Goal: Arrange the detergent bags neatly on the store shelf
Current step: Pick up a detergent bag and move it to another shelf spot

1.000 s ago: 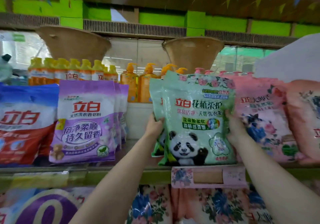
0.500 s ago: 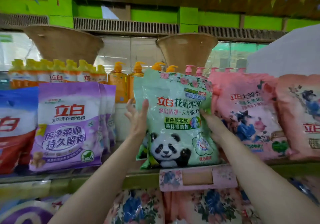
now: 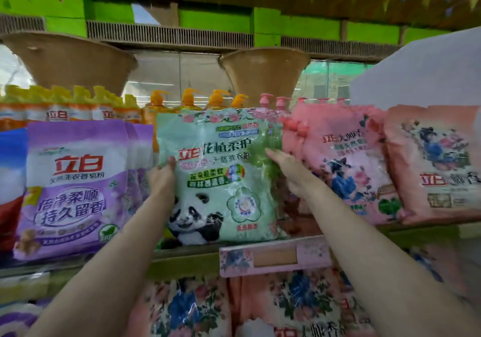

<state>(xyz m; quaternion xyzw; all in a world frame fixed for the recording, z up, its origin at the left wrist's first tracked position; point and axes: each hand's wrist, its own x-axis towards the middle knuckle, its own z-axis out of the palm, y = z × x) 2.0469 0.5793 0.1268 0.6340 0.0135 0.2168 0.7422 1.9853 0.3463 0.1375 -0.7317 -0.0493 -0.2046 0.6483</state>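
Since half a second ago the left hand [image 3: 162, 180] has closed on the green bag [image 3: 218, 178]; its palm was open then, and now the thumb hooks over the bag's left edge. The right hand [image 3: 291, 172] presses flat, fingers straight, against the right edge. The bag stands upright between both hands, long axis vertical, panda face outward, on the shelf [image 3: 182, 256]. Left of the left hand stand purple bags [image 3: 75, 185]; beyond the right hand, pink bags [image 3: 346, 165].

Left hand's fingers hidden behind green bag [image 3: 218, 175].
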